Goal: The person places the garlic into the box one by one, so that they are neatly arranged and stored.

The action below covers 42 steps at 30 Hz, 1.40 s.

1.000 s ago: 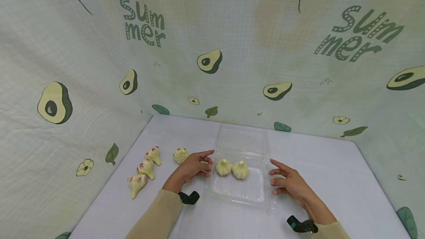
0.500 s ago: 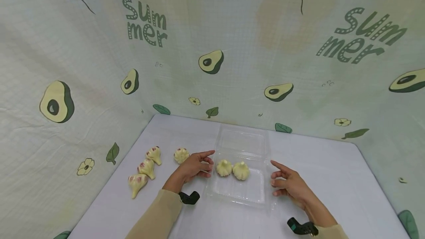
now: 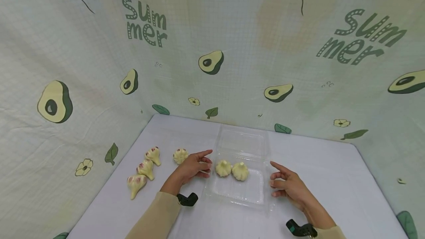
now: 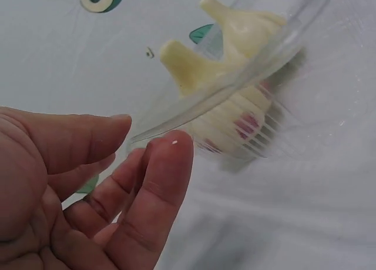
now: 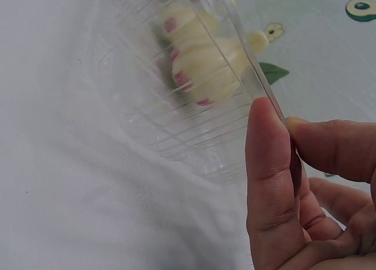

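A clear hinged plastic container point(image 3: 237, 196) lies with its lid point(image 3: 243, 139) folded back. Two garlic bulbs, a left one point(image 3: 223, 168) and a right one point(image 3: 240, 171), sit stem up inside it. My left hand point(image 3: 192, 167) is at its left side; in the left wrist view the rim point(image 4: 205, 102) runs between thumb point(image 4: 97, 135) and fingertip. At the opposite side, my right hand point(image 3: 292, 185) pinches the rim between thumb point(image 5: 335, 143) and index finger point(image 5: 267, 164), seen in the right wrist view.
One garlic bulb point(image 3: 180, 156) lies just behind my left hand. Farther left, three more lie in a row: a back bulb point(image 3: 153, 155), a middle bulb point(image 3: 145, 168) and a front bulb point(image 3: 136, 184). A printed cloth point(image 3: 232, 95) walls the white table point(image 3: 322, 169).
Both hands stay at the container's sides, and the garlic keeps its place. Only a slight shift of the head view shows.
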{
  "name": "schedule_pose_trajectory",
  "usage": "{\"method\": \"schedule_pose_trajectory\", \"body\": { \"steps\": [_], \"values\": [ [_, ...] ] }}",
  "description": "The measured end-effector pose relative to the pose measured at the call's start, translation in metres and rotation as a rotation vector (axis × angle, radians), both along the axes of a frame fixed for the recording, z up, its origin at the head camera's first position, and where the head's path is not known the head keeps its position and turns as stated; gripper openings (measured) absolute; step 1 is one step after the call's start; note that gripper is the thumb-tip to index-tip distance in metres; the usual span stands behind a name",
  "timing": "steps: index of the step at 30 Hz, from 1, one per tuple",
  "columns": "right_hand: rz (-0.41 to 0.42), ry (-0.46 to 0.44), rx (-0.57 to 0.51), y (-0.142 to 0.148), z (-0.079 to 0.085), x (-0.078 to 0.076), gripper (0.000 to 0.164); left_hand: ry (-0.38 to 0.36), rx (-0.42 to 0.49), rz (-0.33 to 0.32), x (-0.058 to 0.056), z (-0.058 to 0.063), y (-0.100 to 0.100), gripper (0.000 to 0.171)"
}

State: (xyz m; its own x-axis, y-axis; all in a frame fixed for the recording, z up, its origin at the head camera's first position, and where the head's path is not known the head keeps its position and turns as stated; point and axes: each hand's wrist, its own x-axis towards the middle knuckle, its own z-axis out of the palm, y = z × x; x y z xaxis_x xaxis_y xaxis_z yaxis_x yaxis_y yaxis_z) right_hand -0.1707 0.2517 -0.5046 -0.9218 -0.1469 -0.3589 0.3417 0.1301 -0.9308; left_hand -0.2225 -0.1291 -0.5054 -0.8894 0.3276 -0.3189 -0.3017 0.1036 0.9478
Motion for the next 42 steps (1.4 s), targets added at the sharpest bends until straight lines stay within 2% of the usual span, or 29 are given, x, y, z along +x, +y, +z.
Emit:
{"method": "schedule_pose_trajectory", "body": {
  "steps": [7,14,18,21,25,28,33,36,42],
  "values": [
    [-0.005,0.0,0.008,0.001,-0.003,0.0,0.087,0.091,-0.058,0.088,0.003,0.013,-0.017,0.061],
    [-0.006,-0.003,0.006,0.0,-0.003,0.0,0.087,0.164,0.041,0.221,0.001,0.03,-0.053,0.061],
    [-0.008,-0.008,0.004,-0.001,-0.004,0.0,0.087,0.216,0.024,0.293,-0.001,0.029,-0.08,0.062],
    [-0.013,-0.01,0.007,-0.002,-0.003,0.0,0.087,0.221,-0.051,0.328,-0.002,0.024,-0.096,0.063],
    [-0.017,-0.009,0.012,-0.002,-0.002,0.0,0.086,0.191,-0.166,0.326,-0.005,0.013,-0.108,0.067],
    [-0.017,-0.008,0.012,-0.002,-0.002,0.0,0.087,0.188,-0.238,0.284,-0.007,0.004,-0.109,0.074],
    [-0.014,-0.011,0.008,-0.002,-0.001,0.0,0.087,0.207,-0.269,0.227,-0.012,-0.009,-0.104,0.079],
    [-0.016,-0.009,0.01,-0.003,0.0,-0.001,0.087,0.224,-0.27,0.224,-0.015,-0.013,-0.102,0.076],
    [-0.021,-0.012,0.014,-0.002,0.001,-0.001,0.086,0.256,-0.393,0.215,-0.018,-0.019,-0.098,0.071]
  ]
}}
